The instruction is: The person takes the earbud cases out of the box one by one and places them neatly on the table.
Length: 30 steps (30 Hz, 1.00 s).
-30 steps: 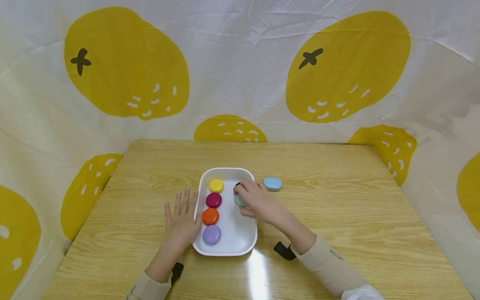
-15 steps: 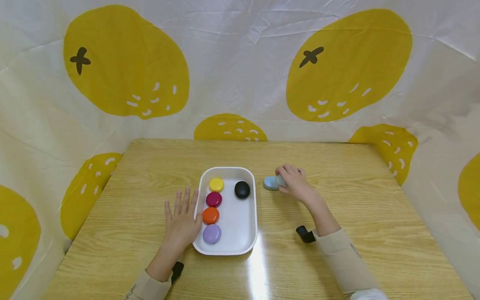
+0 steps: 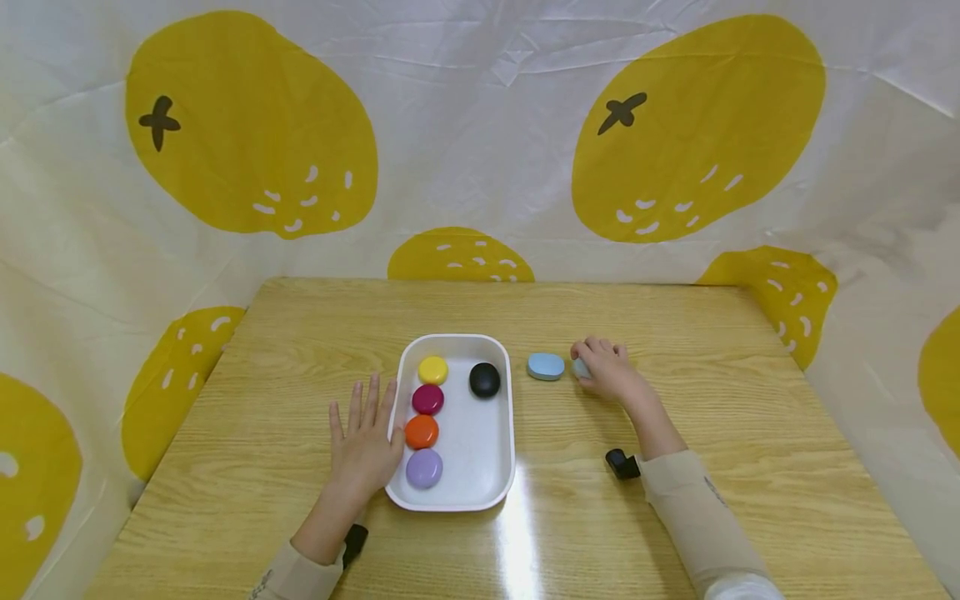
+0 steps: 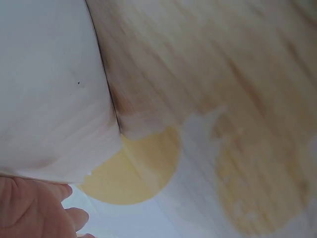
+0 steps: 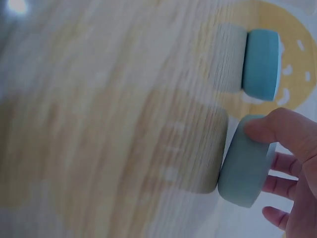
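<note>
My right hand point(image 3: 611, 368) pinches a grey-green pebble-shaped piece point(image 5: 245, 163) between thumb and fingers, to the right of the tray. In the right wrist view this piece leans slightly, one edge right at the tabletop. Beside it lies a light blue oval piece point(image 3: 546, 367), untouched. My left hand point(image 3: 365, 450) is spread flat along the left side of the white tray point(image 3: 487, 500), thumb at the rim. Inside the tray, yellow point(image 3: 432, 370), crimson point(image 3: 427, 399), orange point(image 3: 422, 432) and lilac point(image 3: 424, 468) round pieces form a column on the left. A black round piece point(image 3: 484, 380) sits upper right.
The wooden table point(image 3: 712, 400) extends around the tray on every side. A white cloth point(image 3: 480, 150) printed with large yellow fruit hangs behind and at both sides. Black wrist-camera mounts point(image 3: 622, 464) stick out near the sleeves.
My right hand has left the tray with the grey-green piece and moved right, past the blue piece. The black piece has come into full view. My left hand has stayed put.
</note>
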{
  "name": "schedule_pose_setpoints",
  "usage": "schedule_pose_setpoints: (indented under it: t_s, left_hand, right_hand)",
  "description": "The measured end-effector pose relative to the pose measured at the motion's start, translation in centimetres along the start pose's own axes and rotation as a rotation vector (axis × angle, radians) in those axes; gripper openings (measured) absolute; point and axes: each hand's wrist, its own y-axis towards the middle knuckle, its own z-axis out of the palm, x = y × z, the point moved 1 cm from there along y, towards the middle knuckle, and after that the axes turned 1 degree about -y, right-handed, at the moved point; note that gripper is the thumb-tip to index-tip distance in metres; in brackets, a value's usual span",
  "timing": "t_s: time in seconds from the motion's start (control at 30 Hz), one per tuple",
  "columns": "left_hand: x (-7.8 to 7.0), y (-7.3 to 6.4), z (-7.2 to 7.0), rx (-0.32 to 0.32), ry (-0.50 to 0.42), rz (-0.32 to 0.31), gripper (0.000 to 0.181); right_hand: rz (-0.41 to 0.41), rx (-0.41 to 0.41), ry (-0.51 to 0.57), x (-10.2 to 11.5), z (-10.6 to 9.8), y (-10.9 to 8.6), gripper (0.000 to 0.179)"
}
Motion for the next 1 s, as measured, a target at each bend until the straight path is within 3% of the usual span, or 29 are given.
schedule_pose_setpoints:
  t_s: [0.53,0.7,0.83,1.0]
  left_hand:
    - [0.0,0.1,0.1,-0.003,0.013,-0.002,0.064]
    - [0.1,0.1,0.2,-0.004,0.012,-0.001,0.064]
    - [0.1,0.2,0.2,-0.009,0.014,0.001,0.064]
    - [0.0,0.1,0.1,-0.009,0.011,-0.001,0.064]
  right_hand:
    - [0.029,0.046,0.025,-0.4,0.5,0.6,0.033]
    - [0.054,0.047,0.068,-0.1,0.2,0.5,0.043]
    - [0.04,-0.003,0.13,1.3,-0.6,0.8,0.05]
    - [-0.074,-0.134,0.149,5.1,-2.0,1.4,0.048]
